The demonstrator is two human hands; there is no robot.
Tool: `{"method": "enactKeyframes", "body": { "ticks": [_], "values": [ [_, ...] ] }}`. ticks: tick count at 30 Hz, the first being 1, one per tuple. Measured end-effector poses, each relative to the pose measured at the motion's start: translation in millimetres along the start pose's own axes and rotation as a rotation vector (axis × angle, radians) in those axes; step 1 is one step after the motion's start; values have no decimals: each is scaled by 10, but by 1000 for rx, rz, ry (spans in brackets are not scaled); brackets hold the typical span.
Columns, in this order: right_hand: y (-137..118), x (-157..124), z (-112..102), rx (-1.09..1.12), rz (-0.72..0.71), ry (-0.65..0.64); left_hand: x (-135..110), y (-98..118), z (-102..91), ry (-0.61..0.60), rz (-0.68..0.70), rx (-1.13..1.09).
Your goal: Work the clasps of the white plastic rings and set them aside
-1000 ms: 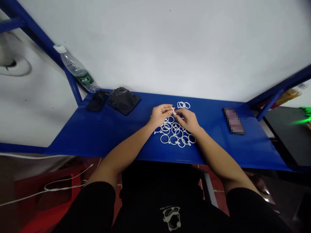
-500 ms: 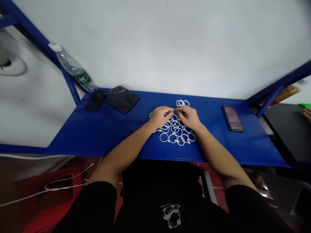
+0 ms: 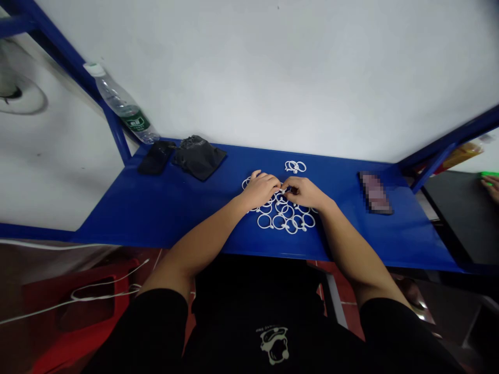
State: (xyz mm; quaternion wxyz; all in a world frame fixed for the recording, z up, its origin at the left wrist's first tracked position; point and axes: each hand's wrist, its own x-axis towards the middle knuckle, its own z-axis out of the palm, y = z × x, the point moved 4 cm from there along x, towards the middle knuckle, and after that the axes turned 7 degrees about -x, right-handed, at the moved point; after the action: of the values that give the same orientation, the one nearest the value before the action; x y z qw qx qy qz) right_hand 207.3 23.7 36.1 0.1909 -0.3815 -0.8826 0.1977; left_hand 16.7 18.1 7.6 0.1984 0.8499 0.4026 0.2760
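Note:
Several white plastic rings with small knobs [image 3: 287, 226] lie in an overlapping heap on the blue table [image 3: 195, 213]. Over the far part of this heap, my left hand [image 3: 262, 188] and my right hand [image 3: 305, 192] meet at the fingertips. A small white part of a ring [image 3: 283, 191] shows between them. My left fingers are bent and pressed together at it, and my right thumb and forefinger pinch it from the other side. The fingers hide most of that ring. Just beyond my hands is a smaller group of white rings [image 3: 295, 167].
A black drawstring pouch [image 3: 200, 158] and a dark flat case [image 3: 156, 158] lie at the back left, by a plastic bottle [image 3: 130, 114] leaning on the wall. A phone [image 3: 376, 192] lies right. Another person's hand [image 3: 491, 186] shows at the far right edge. A red stool [image 3: 74, 337] stands below left.
My hands have drawn slightly nearer to me, away from the small far group of rings, which is now fully visible. My fingertips have come together over the heap.

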Motion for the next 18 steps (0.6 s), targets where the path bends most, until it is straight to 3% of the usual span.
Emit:
{"method": "enactKeyframes", "body": {
  "ticks": [7, 18],
  "values": [
    [-42, 0, -86, -9, -33, 141, 28, 11, -18, 124, -14, -61],
    [-16, 15, -33, -50, -114, 242, 5, 98, 16, 106, 70, -36]
  ]
}}
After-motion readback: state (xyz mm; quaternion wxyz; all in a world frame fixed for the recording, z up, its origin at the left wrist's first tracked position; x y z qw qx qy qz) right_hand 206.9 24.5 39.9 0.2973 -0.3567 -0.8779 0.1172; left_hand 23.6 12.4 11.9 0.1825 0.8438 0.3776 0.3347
